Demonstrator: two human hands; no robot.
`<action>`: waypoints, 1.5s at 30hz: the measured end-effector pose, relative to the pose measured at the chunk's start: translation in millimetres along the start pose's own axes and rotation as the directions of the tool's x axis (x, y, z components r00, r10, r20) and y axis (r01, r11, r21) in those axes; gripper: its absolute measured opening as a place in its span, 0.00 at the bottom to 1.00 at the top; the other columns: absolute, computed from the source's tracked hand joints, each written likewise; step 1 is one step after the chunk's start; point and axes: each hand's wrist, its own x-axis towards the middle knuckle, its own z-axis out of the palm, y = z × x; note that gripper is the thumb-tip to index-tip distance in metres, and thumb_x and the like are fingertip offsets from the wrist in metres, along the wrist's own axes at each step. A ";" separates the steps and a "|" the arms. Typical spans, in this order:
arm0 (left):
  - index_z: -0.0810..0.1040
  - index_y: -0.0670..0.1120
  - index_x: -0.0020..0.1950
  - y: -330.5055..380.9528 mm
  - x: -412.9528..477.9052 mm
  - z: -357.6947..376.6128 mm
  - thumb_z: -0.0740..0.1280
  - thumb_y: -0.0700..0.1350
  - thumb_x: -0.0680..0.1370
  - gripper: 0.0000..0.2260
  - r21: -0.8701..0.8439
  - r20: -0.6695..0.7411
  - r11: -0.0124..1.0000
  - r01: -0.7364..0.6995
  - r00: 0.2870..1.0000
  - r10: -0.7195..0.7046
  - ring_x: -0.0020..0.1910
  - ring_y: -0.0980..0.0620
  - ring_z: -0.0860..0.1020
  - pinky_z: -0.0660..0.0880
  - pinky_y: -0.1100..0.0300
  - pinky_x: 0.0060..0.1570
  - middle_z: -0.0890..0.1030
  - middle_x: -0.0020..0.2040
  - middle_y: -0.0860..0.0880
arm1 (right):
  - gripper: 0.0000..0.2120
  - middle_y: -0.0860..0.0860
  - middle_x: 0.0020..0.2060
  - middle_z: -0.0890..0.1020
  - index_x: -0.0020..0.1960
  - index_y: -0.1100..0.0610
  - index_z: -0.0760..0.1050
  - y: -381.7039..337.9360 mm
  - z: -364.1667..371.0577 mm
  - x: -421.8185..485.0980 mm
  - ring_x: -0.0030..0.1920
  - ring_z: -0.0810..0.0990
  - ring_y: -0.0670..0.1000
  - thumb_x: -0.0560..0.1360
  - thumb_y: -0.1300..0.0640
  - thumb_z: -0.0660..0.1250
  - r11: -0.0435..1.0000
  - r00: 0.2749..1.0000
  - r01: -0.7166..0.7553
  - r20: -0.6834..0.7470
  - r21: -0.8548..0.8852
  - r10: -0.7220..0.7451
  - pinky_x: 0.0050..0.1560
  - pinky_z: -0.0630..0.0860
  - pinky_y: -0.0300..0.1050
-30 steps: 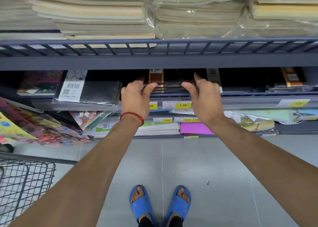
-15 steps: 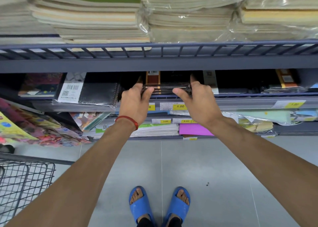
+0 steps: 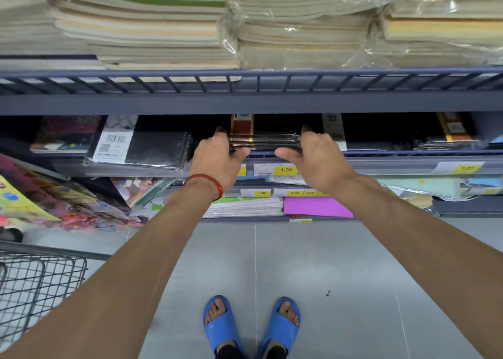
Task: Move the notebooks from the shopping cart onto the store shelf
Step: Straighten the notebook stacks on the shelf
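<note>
A stack of dark notebooks (image 3: 268, 138) with brown spines lies on the middle store shelf (image 3: 394, 154), under the upper shelf rail. My left hand (image 3: 217, 154), with a red band at its wrist, grips the stack's left end. My right hand (image 3: 318, 157) grips its right end. Both thumbs lie along the stack's front edge and the fingers reach into the shelf's shadow. The wire shopping cart (image 3: 35, 285) shows at the lower left; its inside is mostly out of frame.
A wrapped black spiral notebook (image 3: 144, 149) lies left of the stack, more dark notebooks (image 3: 449, 138) to the right. Pale notebook piles (image 3: 163, 29) fill the upper shelf. Coloured paper goods (image 3: 315, 206) sit on lower shelves. Grey floor and my blue sandals (image 3: 250, 326) are below.
Both hands have pushed the stack slightly deeper onto the shelf, and the thumbs have drawn closer together along its front edge.
</note>
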 end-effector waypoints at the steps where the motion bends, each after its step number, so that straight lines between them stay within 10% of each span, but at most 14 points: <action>1: 0.75 0.41 0.53 0.9 -0.3 0.6 0.69 0.54 0.78 0.17 0.016 0.001 1.000 0.012 1.000 -0.012 0.48 0.40 0.78 0.73 0.54 0.46 0.76 0.42 0.45 | 0.23 0.57 0.40 0.77 0.45 0.59 0.67 -0.1 -2.2 1.1 0.42 0.75 0.60 0.78 0.38 0.64 1.000 1.000 -0.010 0.023 -0.020 0.011 0.42 0.71 0.49; 45: 0.68 0.42 0.49 0.0 -13.6 -1.3 0.61 0.42 0.81 0.04 0.130 0.051 0.991 -0.041 0.998 0.034 0.44 0.36 0.76 0.73 0.49 0.45 0.79 0.47 0.35 | 0.16 0.58 0.39 0.74 0.47 0.57 0.68 4.7 -4.4 -11.7 0.47 0.77 0.66 0.84 0.45 0.57 0.987 1.000 0.008 -0.002 -0.160 -0.008 0.41 0.68 0.50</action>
